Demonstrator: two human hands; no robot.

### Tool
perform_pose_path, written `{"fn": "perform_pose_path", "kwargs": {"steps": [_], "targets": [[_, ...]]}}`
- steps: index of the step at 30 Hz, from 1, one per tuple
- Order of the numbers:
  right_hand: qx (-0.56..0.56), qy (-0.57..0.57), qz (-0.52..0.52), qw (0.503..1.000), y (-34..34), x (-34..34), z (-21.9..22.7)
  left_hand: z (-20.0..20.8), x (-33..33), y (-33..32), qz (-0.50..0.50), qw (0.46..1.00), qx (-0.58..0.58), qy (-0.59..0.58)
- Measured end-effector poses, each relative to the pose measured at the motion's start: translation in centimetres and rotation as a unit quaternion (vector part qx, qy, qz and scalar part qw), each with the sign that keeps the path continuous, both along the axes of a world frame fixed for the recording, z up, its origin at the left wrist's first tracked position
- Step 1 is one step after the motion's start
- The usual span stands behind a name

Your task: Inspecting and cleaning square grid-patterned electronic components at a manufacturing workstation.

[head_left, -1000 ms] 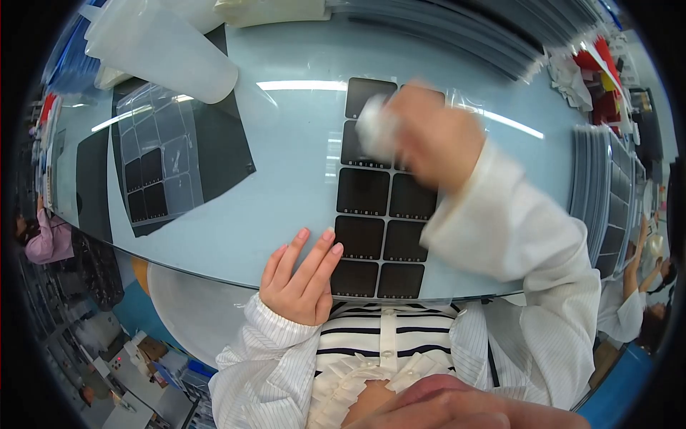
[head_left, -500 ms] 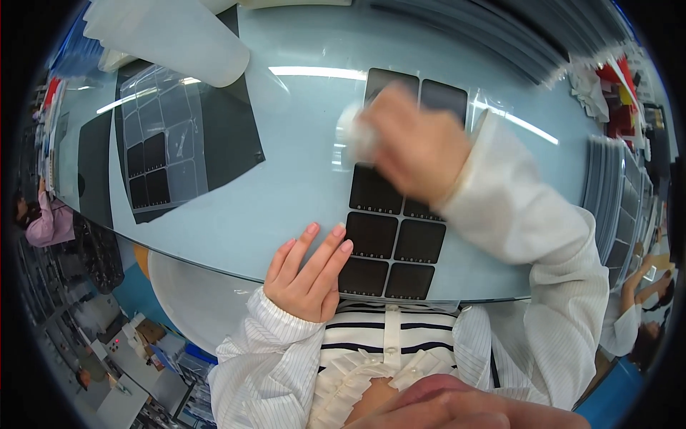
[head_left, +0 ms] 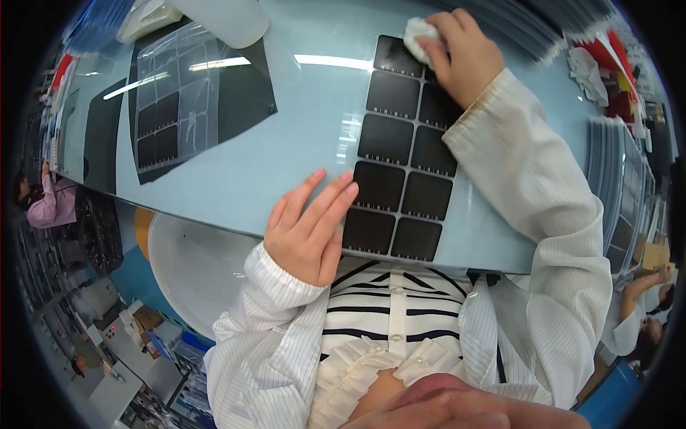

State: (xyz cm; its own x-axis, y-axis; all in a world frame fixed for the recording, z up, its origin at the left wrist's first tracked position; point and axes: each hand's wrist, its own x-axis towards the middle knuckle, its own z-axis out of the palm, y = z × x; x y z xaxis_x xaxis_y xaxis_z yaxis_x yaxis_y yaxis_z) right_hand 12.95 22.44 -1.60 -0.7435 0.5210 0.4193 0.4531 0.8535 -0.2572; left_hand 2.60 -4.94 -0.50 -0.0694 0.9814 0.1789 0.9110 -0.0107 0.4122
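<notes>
Nearest, the left hand [head_left: 307, 232] lies at the eight o'clock side of the black-panelled sheet [head_left: 386, 136], gripping nothing, its fingers slightly spread and their tips at the sheet's edge, much as half a second ago. Farther up, the right hand [head_left: 468, 64] has shifted from the second row of panels to the sheet's far end at one o'clock, pinching a white wad [head_left: 421, 37] at twelve o'clock; whether the wad presses down, I cannot tell. That move uncovers the left column's upper panels, so the wiping now seems to have reached the far rows. The sheet lies on the pale blue table [head_left: 300, 143], just right of the view's middle. Beyond, a clear-pocketed sheet [head_left: 196, 114] lies toward ten o'clock, and a whitish container [head_left: 236, 18] stands at eleven
</notes>
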Motion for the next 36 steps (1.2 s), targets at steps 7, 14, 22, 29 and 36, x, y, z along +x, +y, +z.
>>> {"fn": "perform_pose_path", "kwargs": {"steps": [7, 14, 22, 29, 36], "targets": [[-0.157, -0.091, 0.300, 0.936, -9.1, 3.6, 1.8, -1.2, -0.4, -1.7, 0.056, 0.995, 0.054, -0.058], [-0.038, 0.054, 0.063, 0.996, -9.6, 3.2, -0.4, -2.0, 0.1, -1.8, 0.049, 0.986, 0.129, -0.094], [0.016, 0.032, 0.028, 0.999, -7.0, 4.7, 0.7, -2.5, 0.5, -2.2, 0.078, 0.987, 0.139, -0.010], [-0.119, -0.039, 0.304, 0.944, -16.1, 5.9, 0.5, -3.9, -0.1, -2.6, 0.089, 0.984, 0.149, -0.027], [-0.015, 0.029, 0.145, 0.989, -12.7, 7.7, -1.3, -3.9, 0.4, -2.1, 0.108, 0.985, 0.137, -0.011]]}}
